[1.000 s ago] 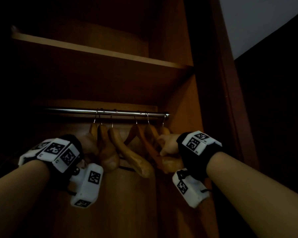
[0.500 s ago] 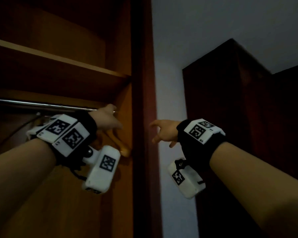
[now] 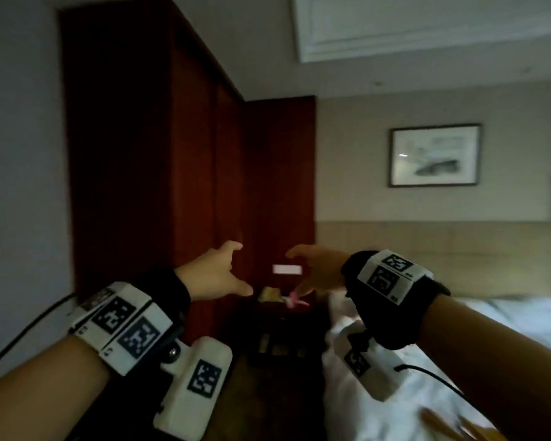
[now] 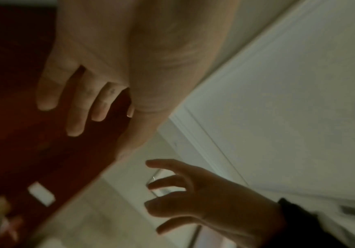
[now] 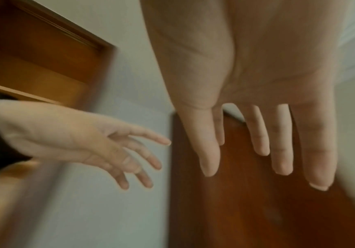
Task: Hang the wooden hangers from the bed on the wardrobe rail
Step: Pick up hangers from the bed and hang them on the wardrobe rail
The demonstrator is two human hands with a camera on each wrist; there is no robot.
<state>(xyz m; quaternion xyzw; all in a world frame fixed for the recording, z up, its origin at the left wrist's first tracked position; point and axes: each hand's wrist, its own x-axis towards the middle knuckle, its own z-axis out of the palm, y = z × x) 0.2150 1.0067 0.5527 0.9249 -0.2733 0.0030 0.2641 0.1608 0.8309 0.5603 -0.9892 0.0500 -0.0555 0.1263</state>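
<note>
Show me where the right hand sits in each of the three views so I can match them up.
Head: right hand right of centre, empty, fingers loosely spread.
Left wrist: lower centre-right, fingers pointing left.
Right wrist: fills the upper middle, fingers pointing down.
Shared landmark: dark red-brown wooden panel, behind the fingers in both wrist views.

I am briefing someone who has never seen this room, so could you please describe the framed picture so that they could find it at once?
Start at the white bed on the right and look up past the beige padded headboard panel. The dark-framed rectangular picture hangs on the plain wall above it, right of the dark red-brown wooden cupboard. It is the only thing hanging on that wall.
</note>
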